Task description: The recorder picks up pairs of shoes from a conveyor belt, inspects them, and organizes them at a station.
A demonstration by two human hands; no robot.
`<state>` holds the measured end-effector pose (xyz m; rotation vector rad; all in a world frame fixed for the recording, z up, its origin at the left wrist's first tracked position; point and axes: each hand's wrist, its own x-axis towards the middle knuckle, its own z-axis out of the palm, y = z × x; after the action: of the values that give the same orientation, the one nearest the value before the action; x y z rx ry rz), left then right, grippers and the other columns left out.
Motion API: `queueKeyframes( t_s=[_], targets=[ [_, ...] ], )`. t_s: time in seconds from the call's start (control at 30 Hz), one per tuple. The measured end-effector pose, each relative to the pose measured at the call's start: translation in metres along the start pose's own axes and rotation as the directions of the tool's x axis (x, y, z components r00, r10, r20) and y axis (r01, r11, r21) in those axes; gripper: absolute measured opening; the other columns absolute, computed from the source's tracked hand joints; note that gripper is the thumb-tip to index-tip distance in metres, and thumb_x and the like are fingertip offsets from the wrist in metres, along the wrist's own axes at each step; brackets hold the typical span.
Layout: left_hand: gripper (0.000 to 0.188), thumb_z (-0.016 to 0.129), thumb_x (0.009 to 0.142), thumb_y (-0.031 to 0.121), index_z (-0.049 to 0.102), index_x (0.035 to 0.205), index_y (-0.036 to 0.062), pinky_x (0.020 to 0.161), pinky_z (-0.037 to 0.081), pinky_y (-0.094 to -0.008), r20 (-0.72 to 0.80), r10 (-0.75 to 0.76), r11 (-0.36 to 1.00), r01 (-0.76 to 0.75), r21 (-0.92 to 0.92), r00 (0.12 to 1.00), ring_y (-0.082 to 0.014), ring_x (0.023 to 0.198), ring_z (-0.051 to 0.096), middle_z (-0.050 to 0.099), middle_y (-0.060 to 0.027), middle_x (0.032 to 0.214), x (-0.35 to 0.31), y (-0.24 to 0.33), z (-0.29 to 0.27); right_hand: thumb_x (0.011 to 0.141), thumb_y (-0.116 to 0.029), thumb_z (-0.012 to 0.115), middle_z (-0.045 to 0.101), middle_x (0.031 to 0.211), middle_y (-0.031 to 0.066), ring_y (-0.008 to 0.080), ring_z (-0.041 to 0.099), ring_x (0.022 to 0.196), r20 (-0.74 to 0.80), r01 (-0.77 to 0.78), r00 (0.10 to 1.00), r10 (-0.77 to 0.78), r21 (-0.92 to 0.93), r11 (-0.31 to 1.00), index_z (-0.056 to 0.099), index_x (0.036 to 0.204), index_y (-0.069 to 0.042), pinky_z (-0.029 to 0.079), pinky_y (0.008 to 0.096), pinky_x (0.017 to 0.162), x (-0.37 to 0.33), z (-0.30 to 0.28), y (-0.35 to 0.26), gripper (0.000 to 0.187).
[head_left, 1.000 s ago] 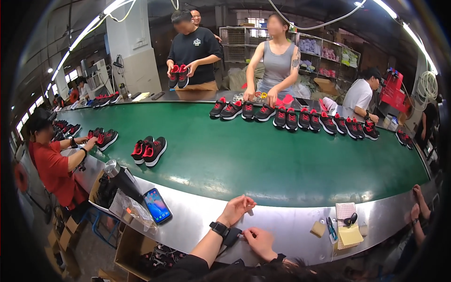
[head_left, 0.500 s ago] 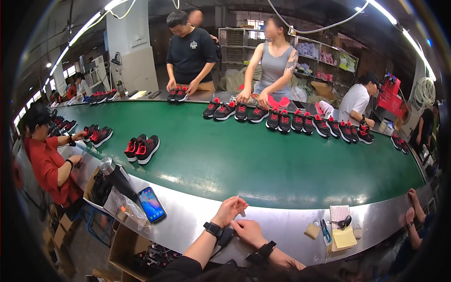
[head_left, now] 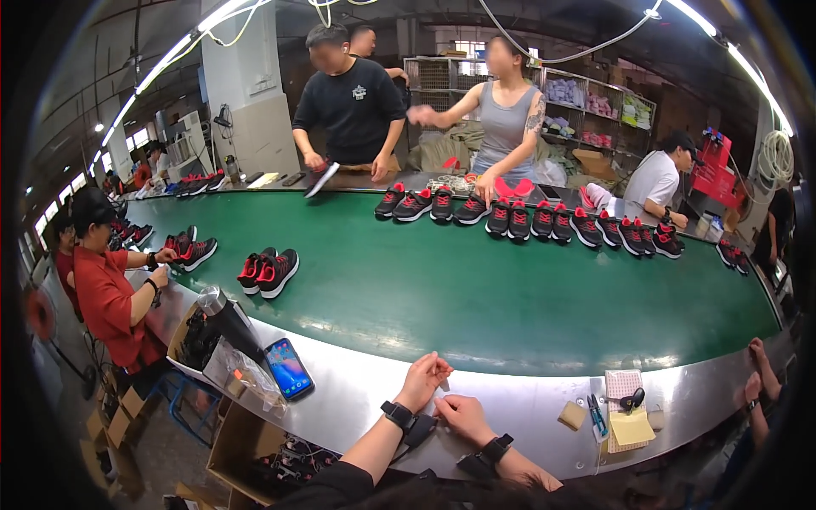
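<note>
My left hand [head_left: 423, 380] is over the near metal edge of the table, its fingers curled together. A small pale sliver shows by its fingertips, too small to name. My right hand [head_left: 464, 418] rests just beside and nearer me, thumb and fingers pressed together; anything in them is hidden. Both wrists wear black bands, and a black device [head_left: 418, 432] lies beneath the left wrist. Ahead, a pair of black and red sneakers [head_left: 269, 273] stands on the green conveyor belt [head_left: 408, 289]. A long row of similar sneakers [head_left: 518, 219] lines its far side.
On my left are a phone [head_left: 289, 369], a steel bottle [head_left: 229, 323] and an open carton [head_left: 183, 340]. To my right lie sticky notes [head_left: 631, 427], a blue cutter [head_left: 597, 416] and a beige block [head_left: 572, 415]. Co-workers stand around the belt.
My hands stay nearly as they were, while the view shifts slightly. Across the belt, one co-worker has lifted a shoe; another has raised an arm sideways toward that person.
</note>
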<state>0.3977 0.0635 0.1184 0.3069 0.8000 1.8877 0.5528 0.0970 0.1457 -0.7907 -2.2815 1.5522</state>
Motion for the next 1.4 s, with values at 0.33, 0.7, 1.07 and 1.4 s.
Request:
queueKeyframes(
  t_s=[0.33, 0.7, 1.07, 1.4],
  targets=[
    [0.013, 0.049, 0.095, 0.013, 0.052, 0.102, 0.0023, 0.087, 0.045, -0.0319, 0.218, 0.248, 0.784, -0.327, 0.527, 0.944, -0.0213, 0.096, 0.058, 0.058, -0.0101, 0.103, -0.037, 0.05, 0.102, 0.091, -0.037, 0.054, 0.062, 0.06, 0.0063, 0.0171, 0.059, 0.053, 0.065, -0.026, 0.998, 0.024, 0.032, 0.999, 0.07, 0.076, -0.006, 0.046, 0.0305, 0.054, -0.001, -0.001, -0.002, 0.037],
    [0.004, 0.06, 0.09, 0.016, 0.062, 0.093, 0.0177, 0.077, 0.037, -0.0304, 0.625, 0.755, -0.095, -0.976, -0.194, -0.198, -0.0134, 0.075, 0.062, 0.065, -0.0021, 0.089, -0.158, 0.158, 0.309, 0.091, -0.024, 0.055, 0.058, 0.061, 0.007, 0.0129, 0.049, 0.059, -0.011, -0.013, 1.0, 0.014, 0.127, 0.992, 0.062, 0.074, -0.001, 0.042, 0.0314, 0.055, -0.005, -0.013, -0.018, 0.03],
    [0.008, 0.069, 0.082, 0.016, 0.064, 0.087, 0.0145, 0.07, 0.037, -0.0276, 0.704, 0.643, -0.149, -0.951, -0.272, -0.303, -0.0149, 0.073, 0.06, 0.062, -0.0019, 0.083, -0.135, 0.163, 0.28, 0.092, -0.034, 0.055, 0.064, 0.063, 0.0062, 0.0123, 0.057, 0.055, 0.047, -0.058, 0.998, 0.052, 0.156, 0.986, 0.068, 0.075, -0.001, 0.044, 0.027, 0.053, -0.006, -0.015, -0.019, 0.039],
    [0.011, 0.065, 0.088, 0.022, 0.064, 0.087, 0.0107, 0.066, 0.036, -0.0271, 0.663, 0.748, 0.417, -0.791, -0.448, 0.02, -0.0155, 0.069, 0.057, 0.062, -0.0038, 0.083, -0.129, 0.149, 0.261, 0.094, -0.03, 0.052, 0.06, 0.063, 0.0042, 0.0101, 0.053, 0.05, -0.098, -0.077, 0.989, 0.115, 0.326, 0.942, 0.067, 0.077, -0.002, 0.041, 0.0244, 0.047, -0.009, -0.014, -0.021, 0.036]
  ],
)
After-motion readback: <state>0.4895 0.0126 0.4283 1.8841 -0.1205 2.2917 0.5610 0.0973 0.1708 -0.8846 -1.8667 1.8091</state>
